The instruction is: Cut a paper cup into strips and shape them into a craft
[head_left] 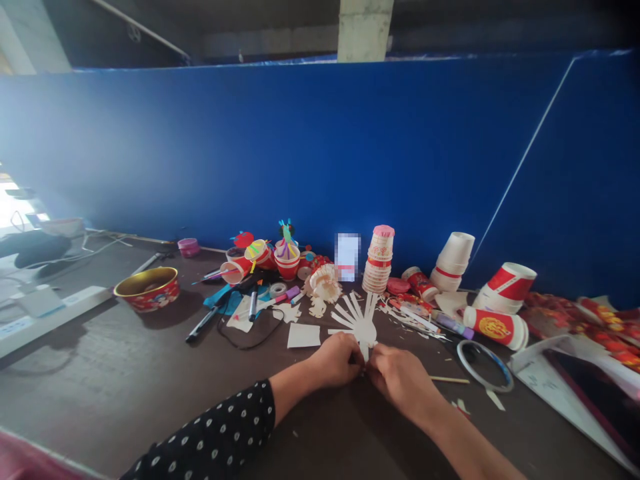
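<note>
A white paper cup cut into splayed strips (361, 321) lies flat on the dark table. My left hand (336, 360) and my right hand (400, 375) meet at its near edge, both with fingers closed in a pinch on the strips nearest me. The strips fan out away from me. A small white paper square (303, 335) lies just left of my left hand. A thin wooden stick (449, 380) rests to the right of my right hand.
Stacks of paper cups (379, 260) (453, 261), red-and-white cups (495, 327), decorated cups (287, 257), markers (200, 325), a tape roll (484, 365), a gold-and-red bowl (147, 289) and paper scraps crowd the table before a blue wall (320, 153). A white power strip (50, 310) lies left.
</note>
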Demonstrator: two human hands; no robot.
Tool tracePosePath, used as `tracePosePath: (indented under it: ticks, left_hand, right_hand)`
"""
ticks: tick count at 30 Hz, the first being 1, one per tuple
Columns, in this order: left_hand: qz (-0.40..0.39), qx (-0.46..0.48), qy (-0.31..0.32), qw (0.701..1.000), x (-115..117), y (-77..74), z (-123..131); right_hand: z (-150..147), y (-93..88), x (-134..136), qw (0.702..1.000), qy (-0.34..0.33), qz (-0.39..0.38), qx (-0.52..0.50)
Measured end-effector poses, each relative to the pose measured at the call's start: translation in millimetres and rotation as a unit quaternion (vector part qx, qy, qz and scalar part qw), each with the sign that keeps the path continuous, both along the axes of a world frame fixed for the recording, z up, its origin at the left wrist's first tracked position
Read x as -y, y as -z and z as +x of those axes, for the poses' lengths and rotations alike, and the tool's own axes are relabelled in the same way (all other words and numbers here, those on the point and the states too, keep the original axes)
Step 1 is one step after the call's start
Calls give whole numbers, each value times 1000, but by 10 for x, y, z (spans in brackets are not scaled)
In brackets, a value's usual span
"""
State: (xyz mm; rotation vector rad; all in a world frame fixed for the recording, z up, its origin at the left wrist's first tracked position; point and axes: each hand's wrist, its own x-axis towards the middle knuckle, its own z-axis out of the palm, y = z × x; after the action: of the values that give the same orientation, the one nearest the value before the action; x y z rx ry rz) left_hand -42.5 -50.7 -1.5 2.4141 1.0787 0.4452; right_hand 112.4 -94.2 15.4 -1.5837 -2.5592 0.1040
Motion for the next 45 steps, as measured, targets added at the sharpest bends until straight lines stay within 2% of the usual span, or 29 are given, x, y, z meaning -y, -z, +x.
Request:
tracePosePath:
  ticks: [5, 17, 28, 38, 45]
  left_hand:
    - [-24, 1, -9, 1000, 14, -57, -4]
    - [17, 0, 5, 1000, -8, 28, 5]
    - [-3, 16, 4, 1000, 34, -61, -48]
    - [34, 10, 15, 999, 7, 17, -32]
    - [76, -15, 12, 997, 82, -24, -2]
  right_hand:
    - [-10, -4, 14, 1000, 7, 13, 24]
    - [-45, -50, 17, 999, 13, 4, 43]
    - [-42, -41, 14, 999, 25, -16, 35]
    - [-20, -66, 33, 999, 19, -26, -8]
    - [36, 12, 24, 997, 11, -23, -75]
